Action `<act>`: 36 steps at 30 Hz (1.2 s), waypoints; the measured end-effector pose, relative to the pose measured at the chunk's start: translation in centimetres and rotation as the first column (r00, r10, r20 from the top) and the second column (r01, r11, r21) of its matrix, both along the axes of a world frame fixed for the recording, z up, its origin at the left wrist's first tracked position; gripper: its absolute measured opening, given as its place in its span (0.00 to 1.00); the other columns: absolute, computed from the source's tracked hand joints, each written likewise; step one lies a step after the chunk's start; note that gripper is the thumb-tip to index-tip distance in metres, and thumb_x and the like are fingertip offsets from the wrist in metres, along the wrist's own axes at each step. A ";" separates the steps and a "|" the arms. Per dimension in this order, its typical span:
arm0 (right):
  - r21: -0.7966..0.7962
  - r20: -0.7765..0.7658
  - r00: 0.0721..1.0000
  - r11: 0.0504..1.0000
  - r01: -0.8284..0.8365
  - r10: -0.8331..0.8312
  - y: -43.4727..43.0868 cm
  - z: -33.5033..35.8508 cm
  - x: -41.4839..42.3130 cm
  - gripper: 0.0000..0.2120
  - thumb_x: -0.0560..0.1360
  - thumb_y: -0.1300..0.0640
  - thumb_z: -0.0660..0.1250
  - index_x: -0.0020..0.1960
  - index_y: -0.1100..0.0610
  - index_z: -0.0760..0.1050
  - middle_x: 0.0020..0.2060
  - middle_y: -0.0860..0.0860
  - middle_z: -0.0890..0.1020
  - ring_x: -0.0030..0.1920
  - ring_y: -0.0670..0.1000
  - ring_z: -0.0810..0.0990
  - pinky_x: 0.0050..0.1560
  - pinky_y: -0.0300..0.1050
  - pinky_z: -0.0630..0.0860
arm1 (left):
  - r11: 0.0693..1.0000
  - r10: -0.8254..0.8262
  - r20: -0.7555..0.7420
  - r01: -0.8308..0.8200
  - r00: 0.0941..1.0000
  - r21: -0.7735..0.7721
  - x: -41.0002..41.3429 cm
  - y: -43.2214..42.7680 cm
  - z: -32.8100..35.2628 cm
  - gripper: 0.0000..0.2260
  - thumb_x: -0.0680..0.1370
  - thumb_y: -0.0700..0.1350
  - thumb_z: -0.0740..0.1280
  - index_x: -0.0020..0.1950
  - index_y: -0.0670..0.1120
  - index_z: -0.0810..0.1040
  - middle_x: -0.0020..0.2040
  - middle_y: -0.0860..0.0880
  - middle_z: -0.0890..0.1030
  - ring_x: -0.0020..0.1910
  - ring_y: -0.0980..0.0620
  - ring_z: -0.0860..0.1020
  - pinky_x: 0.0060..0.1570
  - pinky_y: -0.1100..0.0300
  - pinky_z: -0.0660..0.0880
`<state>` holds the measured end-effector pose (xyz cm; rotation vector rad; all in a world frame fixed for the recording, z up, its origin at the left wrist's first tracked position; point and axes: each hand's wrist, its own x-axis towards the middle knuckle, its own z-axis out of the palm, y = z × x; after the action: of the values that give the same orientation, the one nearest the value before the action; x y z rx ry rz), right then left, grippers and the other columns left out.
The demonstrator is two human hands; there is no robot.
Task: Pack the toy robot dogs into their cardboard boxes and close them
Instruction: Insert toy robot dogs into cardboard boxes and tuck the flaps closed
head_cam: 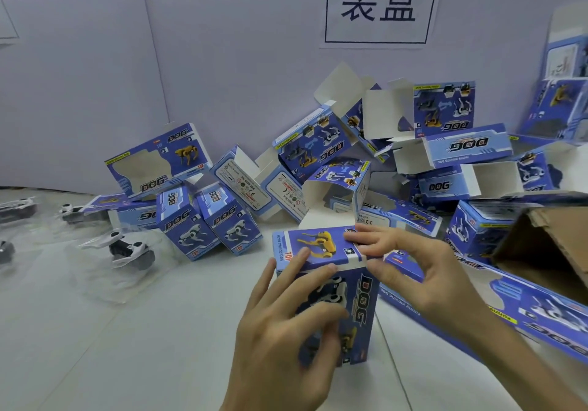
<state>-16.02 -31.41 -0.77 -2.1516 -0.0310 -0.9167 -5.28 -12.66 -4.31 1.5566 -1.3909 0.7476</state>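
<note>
A blue cardboard DOG box [356, 302] stands upright on the table in front of me, its top flap [321, 245] folded down. My left hand [286, 324] grips the box's front and left side, fingers spread over the printed face. My right hand [410, 267] pinches the top flap's right corner, fingers above and thumb at the edge. A white toy robot dog [127, 248] in clear wrap lies on the table to the left. I cannot see what is inside the held box.
Several blue DOG boxes [318, 162], some with open flaps, are piled against the back wall. Two shut boxes [206, 223] lean at left centre. More wrapped toy dogs [73, 213] lie far left. A brown carton [547, 251] and a long display box [496, 308] sit on the right.
</note>
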 end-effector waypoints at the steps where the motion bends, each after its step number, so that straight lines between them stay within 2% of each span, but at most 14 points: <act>1: -0.020 -0.006 1.000 1.000 0.010 -0.010 -0.1 -0.2 -0.2 0.07 0.75 0.56 0.72 0.52 0.50 0.82 0.60 0.40 0.82 0.68 0.43 0.75 0.65 0.36 0.71 | 1.000 -0.015 -0.022 0.014 1.000 -0.003 0.1 0.1 0.1 0.08 0.72 0.48 0.66 0.43 0.54 0.85 0.63 0.59 0.80 0.71 0.53 0.71 0.68 0.45 0.67; 4: -0.060 0.008 0.999 0.997 0.045 -0.045 0.1 -0.4 -0.4 0.13 0.72 0.56 0.72 0.56 0.53 0.82 0.61 0.40 0.82 0.67 0.42 0.75 0.64 0.35 0.71 | 0.998 -0.064 -0.119 0.061 0.991 -0.030 0.7 0.2 1.2 0.07 0.74 0.48 0.66 0.46 0.54 0.85 0.60 0.62 0.81 0.67 0.57 0.75 0.67 0.43 0.68; 6: -0.058 0.025 0.998 0.997 0.057 -0.056 0.2 -0.6 -0.1 0.12 0.71 0.56 0.71 0.55 0.53 0.82 0.59 0.40 0.82 0.66 0.41 0.76 0.64 0.35 0.72 | 0.995 -0.094 -0.193 0.086 0.977 -0.050 1.6 0.2 1.9 0.07 0.75 0.49 0.69 0.51 0.54 0.84 0.61 0.62 0.80 0.66 0.58 0.75 0.65 0.43 0.70; 10: -0.018 0.040 0.997 0.997 0.071 -0.070 0.2 -0.7 0.2 0.10 0.71 0.56 0.71 0.53 0.53 0.83 0.58 0.39 0.83 0.65 0.41 0.77 0.64 0.35 0.72 | 0.996 -0.074 -0.304 0.086 0.950 0.027 3.9 0.2 2.4 0.14 0.74 0.53 0.71 0.59 0.60 0.80 0.61 0.66 0.79 0.67 0.63 0.73 0.63 0.43 0.74; 14: -0.049 0.059 0.994 0.995 0.091 -0.089 0.4 -1.3 0.4 0.09 0.75 0.56 0.70 0.56 0.51 0.82 0.59 0.38 0.82 0.66 0.43 0.76 0.59 0.32 0.73 | 0.989 -0.143 -0.337 0.149 0.931 -0.009 4.7 0.0 1.7 0.12 0.74 0.53 0.70 0.57 0.60 0.80 0.59 0.65 0.81 0.65 0.62 0.75 0.62 0.46 0.76; 17: -0.139 0.111 0.985 0.980 0.144 -0.129 0.7 -1.9 0.6 0.13 0.76 0.58 0.68 0.59 0.51 0.82 0.61 0.40 0.81 0.67 0.46 0.75 0.63 0.34 0.71 | 0.985 -0.171 -0.332 0.156 0.928 -0.071 4.7 -0.5 1.5 0.10 0.74 0.48 0.71 0.54 0.57 0.83 0.56 0.61 0.83 0.63 0.57 0.77 0.60 0.46 0.76; 22: -0.084 0.155 0.977 0.983 0.163 -0.148 1.2 -2.4 1.1 0.12 0.75 0.60 0.67 0.56 0.48 0.81 0.59 0.39 0.81 0.66 0.46 0.76 0.63 0.36 0.72 | 0.978 -0.205 -0.374 0.170 0.905 -0.125 4.7 -1.1 1.1 0.08 0.73 0.45 0.72 0.51 0.54 0.84 0.53 0.60 0.84 0.60 0.53 0.79 0.59 0.51 0.76; 25: -0.050 0.239 0.952 0.977 0.207 -0.190 2.1 -3.5 1.8 0.12 0.77 0.62 0.65 0.56 0.51 0.80 0.60 0.41 0.81 0.67 0.48 0.75 0.65 0.37 0.70 | 0.965 -0.246 -0.406 0.184 0.880 -0.186 4.5 -1.3 0.4 0.08 0.76 0.48 0.68 0.52 0.54 0.84 0.57 0.59 0.83 0.64 0.56 0.77 0.56 0.51 0.78; 27: -0.007 0.290 0.931 0.972 0.233 -0.221 3.1 -4.5 2.4 0.13 0.78 0.65 0.63 0.58 0.53 0.78 0.62 0.42 0.79 0.70 0.49 0.73 0.67 0.37 0.68 | 0.952 -0.295 -0.464 0.216 0.835 -0.217 4.3 -1.3 -0.3 0.10 0.78 0.50 0.66 0.55 0.55 0.84 0.63 0.57 0.80 0.68 0.54 0.74 0.50 0.49 0.81; 29: 0.049 0.319 0.912 0.966 0.256 -0.258 3.9 -5.0 3.1 0.14 0.78 0.66 0.61 0.58 0.52 0.77 0.62 0.42 0.78 0.71 0.49 0.72 0.67 0.36 0.67 | 0.947 -0.313 -0.491 0.228 0.813 -0.228 4.0 -1.5 -0.7 0.12 0.78 0.50 0.65 0.61 0.57 0.80 0.69 0.57 0.76 0.71 0.53 0.71 0.47 0.53 0.82; 31: 0.108 0.331 0.902 0.961 0.256 -0.277 4.3 -4.8 3.4 0.14 0.78 0.65 0.61 0.57 0.50 0.77 0.61 0.40 0.79 0.70 0.48 0.72 0.65 0.35 0.68 | 0.962 -0.270 -0.535 0.194 0.800 -0.194 4.0 -1.7 -0.7 0.17 0.77 0.54 0.65 0.67 0.61 0.75 0.72 0.60 0.71 0.73 0.56 0.68 0.53 0.58 0.79; 33: 0.136 0.326 0.904 0.960 0.243 -0.275 4.4 -4.6 3.3 0.14 0.78 0.63 0.62 0.57 0.49 0.78 0.61 0.38 0.79 0.70 0.46 0.72 0.64 0.32 0.68 | 0.989 -0.145 -0.634 0.121 0.760 -0.080 4.7 -1.5 -0.4 0.24 0.74 0.62 0.67 0.69 0.66 0.65 0.72 0.64 0.69 0.69 0.63 0.69 0.58 0.60 0.74; 35: 0.165 0.304 0.917 0.962 0.218 -0.260 4.5 -4.5 2.9 0.14 0.78 0.62 0.63 0.59 0.49 0.80 0.63 0.37 0.78 0.71 0.45 0.71 0.64 0.30 0.68 | 0.987 -0.075 -0.725 0.156 0.684 0.046 5.8 -0.8 0.4 0.28 0.72 0.67 0.69 0.67 0.68 0.61 0.65 0.65 0.71 0.60 0.70 0.73 0.51 0.65 0.75; 36: 0.197 0.287 0.928 0.963 0.185 -0.238 4.6 -4.6 2.6 0.15 0.79 0.62 0.64 0.59 0.47 0.81 0.65 0.37 0.78 0.72 0.44 0.70 0.64 0.31 0.69 | 0.976 -0.055 -0.740 0.192 0.671 0.102 6.3 -0.4 0.9 0.29 0.70 0.66 0.70 0.67 0.67 0.61 0.62 0.65 0.73 0.56 0.71 0.74 0.45 0.67 0.76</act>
<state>-13.41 -26.82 -5.32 -1.8635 0.1227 -1.3293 1.04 -13.09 -3.42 1.6077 -0.9312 -0.1284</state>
